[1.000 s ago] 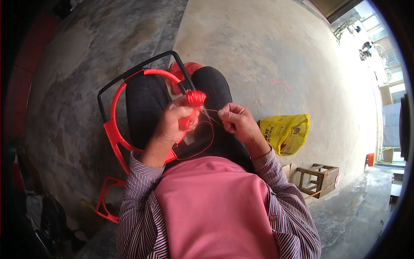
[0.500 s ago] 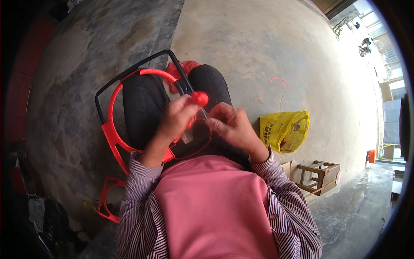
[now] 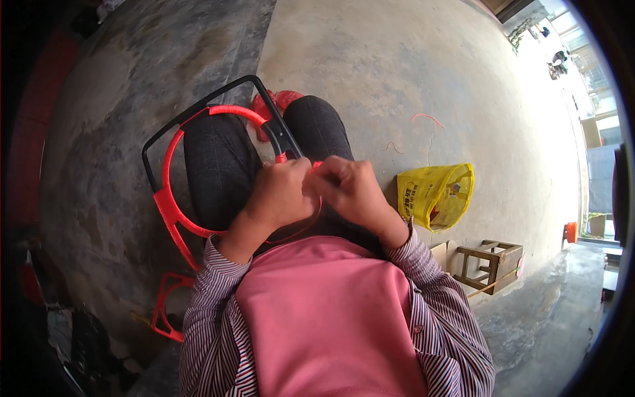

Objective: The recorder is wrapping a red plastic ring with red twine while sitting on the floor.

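Probably, the cord [image 3: 317,164] is light, soft, best pinched near its end; left hand [image 3: 284,190] and right hand [image 3: 348,192] curl by the frame's edge [image 3: 283,136], grip hidden from me.

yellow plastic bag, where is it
In the head view, the yellow plastic bag is on the grey concrete floor, right of the right hand, above the brown wooden stool.

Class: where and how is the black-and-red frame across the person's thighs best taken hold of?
Probably by the outer left corner of the bare black bar, coming from the person's far left. The bar is slender and bends out beyond the red ring, leaving a gap for curled fingers, and that corner lies clear of the left hand and right hand.
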### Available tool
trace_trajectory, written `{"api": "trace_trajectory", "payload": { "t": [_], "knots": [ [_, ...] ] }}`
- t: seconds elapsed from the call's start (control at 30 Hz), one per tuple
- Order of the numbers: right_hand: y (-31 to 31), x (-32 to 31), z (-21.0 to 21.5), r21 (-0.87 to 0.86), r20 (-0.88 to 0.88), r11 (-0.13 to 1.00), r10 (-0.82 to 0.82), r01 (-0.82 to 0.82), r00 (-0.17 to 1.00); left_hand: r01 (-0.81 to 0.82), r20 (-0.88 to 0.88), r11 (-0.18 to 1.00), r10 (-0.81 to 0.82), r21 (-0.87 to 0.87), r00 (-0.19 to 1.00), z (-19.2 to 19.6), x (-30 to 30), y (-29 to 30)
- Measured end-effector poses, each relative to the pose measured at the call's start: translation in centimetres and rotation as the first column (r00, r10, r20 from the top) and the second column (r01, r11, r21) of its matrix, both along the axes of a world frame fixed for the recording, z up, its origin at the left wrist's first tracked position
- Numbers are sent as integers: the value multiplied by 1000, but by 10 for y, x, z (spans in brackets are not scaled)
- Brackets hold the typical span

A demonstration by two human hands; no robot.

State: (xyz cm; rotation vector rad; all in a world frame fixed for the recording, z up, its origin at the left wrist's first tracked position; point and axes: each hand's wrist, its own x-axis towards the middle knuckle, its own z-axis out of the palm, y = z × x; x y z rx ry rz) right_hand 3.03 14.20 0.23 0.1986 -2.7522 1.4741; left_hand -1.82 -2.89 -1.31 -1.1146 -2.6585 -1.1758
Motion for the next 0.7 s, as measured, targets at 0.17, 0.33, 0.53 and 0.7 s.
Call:
{"api": "trace_trajectory", "payload": {
  "t": [0.17,0.33,0.53,0.7],
  "knots": [
    [0,3,-17,-412,-24,911,16,-24,1000,-265,542,907,50,327,839,-10,-4,-4],
    [-12,-4,-7,-588,96,782,-187,207,978,-233,634,873,-107,429,766,4,-3,-5],
    [10,-10,-1,-828,173,542,7,142,985,90,271,916,-208,391,940,-1,-14,-23],
    [97,-8,2,-991,117,44,-201,128,973,-297,427,939,199,176,882,-26,-11,-68]
  ]
}}
